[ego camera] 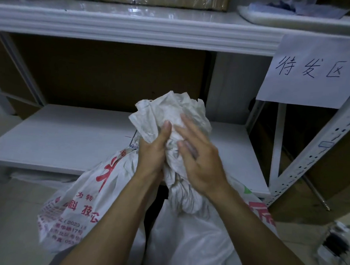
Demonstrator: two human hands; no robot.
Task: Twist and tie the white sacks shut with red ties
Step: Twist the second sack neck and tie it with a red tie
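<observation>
Unwinding threatens the neck of the white sack (183,245) before the shelf (67,138), since the left hand (152,151) grips it but the right hand (201,160) merely presses flat-fingered.

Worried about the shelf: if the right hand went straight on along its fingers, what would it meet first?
The right hand would meet the sack first, at its bunched top; its fingers already seem to touch it.

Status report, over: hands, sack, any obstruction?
Left hand grips sack neck. Right hand flat on it. Neck gathered, no tie seen. Nothing in the way.
</observation>
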